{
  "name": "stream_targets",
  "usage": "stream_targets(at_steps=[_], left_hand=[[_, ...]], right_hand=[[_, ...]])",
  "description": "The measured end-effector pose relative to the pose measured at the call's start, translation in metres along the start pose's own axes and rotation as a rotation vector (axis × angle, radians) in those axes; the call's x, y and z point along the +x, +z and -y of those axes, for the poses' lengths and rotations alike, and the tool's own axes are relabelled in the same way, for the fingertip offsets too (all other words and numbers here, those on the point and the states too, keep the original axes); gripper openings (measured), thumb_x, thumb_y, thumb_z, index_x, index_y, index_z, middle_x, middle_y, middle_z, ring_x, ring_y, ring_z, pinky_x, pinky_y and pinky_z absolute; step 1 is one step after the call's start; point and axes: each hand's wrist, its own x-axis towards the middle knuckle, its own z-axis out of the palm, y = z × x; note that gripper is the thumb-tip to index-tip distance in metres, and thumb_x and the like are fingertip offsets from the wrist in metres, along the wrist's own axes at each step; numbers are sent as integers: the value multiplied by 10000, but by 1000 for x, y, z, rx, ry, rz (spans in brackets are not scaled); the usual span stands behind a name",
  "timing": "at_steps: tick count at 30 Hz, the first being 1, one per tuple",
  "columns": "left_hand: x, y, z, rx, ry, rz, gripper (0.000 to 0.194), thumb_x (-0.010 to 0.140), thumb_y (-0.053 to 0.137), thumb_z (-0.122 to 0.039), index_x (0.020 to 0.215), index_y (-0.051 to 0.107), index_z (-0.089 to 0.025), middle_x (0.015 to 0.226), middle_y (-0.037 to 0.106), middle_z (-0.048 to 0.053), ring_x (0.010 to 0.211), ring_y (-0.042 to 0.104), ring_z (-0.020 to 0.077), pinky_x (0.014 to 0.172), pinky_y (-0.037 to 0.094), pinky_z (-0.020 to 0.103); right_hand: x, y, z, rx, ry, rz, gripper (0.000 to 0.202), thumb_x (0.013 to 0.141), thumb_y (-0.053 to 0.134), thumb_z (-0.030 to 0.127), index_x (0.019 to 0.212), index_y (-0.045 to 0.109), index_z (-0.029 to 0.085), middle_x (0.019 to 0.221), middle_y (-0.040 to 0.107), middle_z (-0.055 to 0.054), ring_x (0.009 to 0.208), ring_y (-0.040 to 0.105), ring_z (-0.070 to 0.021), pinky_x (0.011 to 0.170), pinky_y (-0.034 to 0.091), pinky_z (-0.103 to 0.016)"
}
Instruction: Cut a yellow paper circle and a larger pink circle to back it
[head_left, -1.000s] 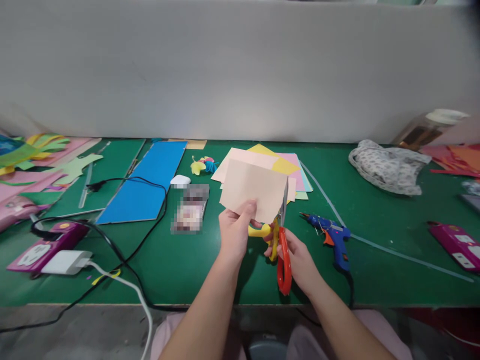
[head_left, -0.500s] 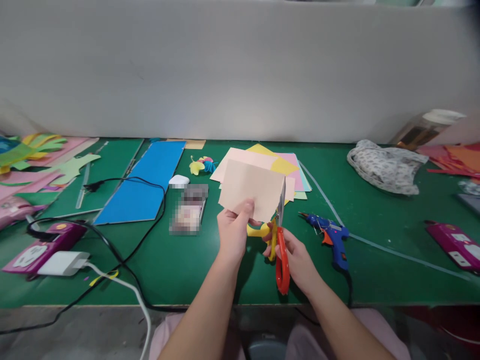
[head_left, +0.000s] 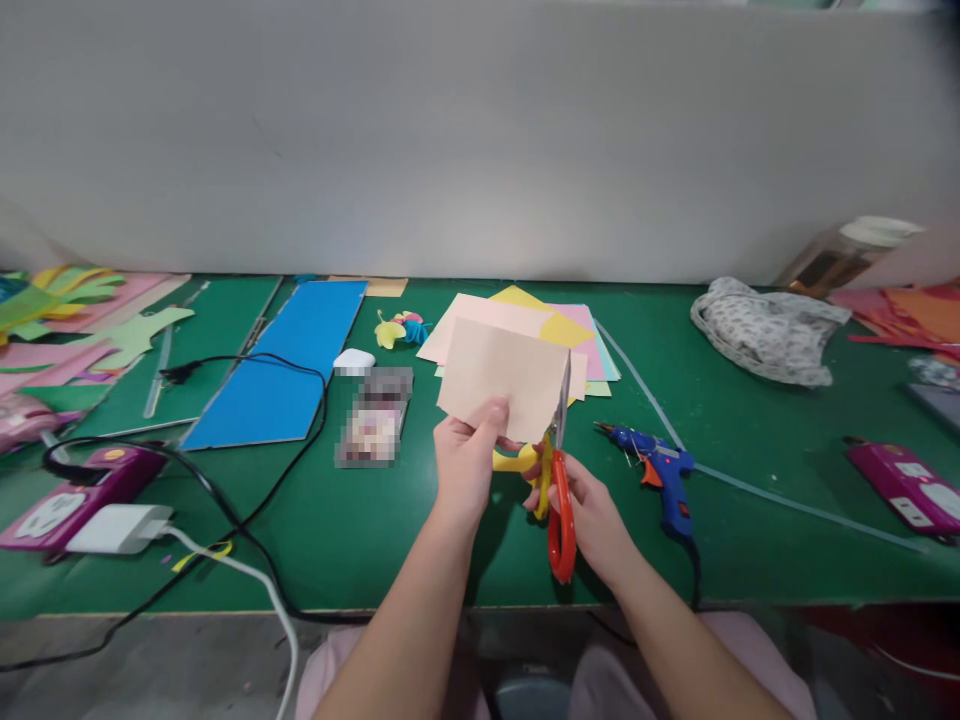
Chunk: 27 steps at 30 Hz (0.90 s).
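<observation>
My left hand (head_left: 469, 455) pinches the lower edge of a peach paper sheet (head_left: 502, 375), thumb on top. In my right hand (head_left: 589, 505) is a pair of scissors (head_left: 561, 520) with one red and one yellow handle. The blades point away from me and lie along the right edge of the sheet; whether they bite into it is hard to tell. A yellow curved piece (head_left: 514, 461) shows between the two hands. Behind the held sheet lies a stack of coloured paper (head_left: 577, 325) in pink, yellow and pale green.
Right of my hands lies a blue glue gun (head_left: 660, 465). A blue board (head_left: 281, 370), a phone (head_left: 379, 420) with blurred screen and a white earphone case (head_left: 354, 361) are on the left. Black cables (head_left: 300, 480) cross there near a purple power strip (head_left: 82, 495). A patterned cloth (head_left: 769, 330) sits back right.
The view has shifted slightly, so the table items sit a little further left. Both hands keep their hold on the sheet and the scissors, almost unmoved.
</observation>
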Motion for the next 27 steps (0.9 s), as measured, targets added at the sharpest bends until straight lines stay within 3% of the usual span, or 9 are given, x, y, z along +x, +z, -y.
stream_targets(at_steps=[11,19,27], left_hand=[[1,0,2,22,0,-2,233,686,775,-335,690,707,-112,616,688,29,436,575,102,426,483,208],[2,-2,3,37,14,2,211,696,774,-332,707,717,-129,560,662,10,451,572,97,445,477,197],[3,-2,3,41,23,20,265,707,761,-354,606,684,-121,496,618,12,426,555,94,438,468,190]], right_hand=[[-2,1,2,-9,5,-14,570,668,750,587,1059,599,200,902,655,-38,655,614,-143,646,497,-311],[-2,0,1,7,6,-11,589,675,756,570,1106,594,203,901,648,-31,657,616,-137,653,492,-302],[-2,1,2,-13,-4,-16,560,700,739,542,1118,593,198,905,653,-38,647,614,-140,634,492,-303]])
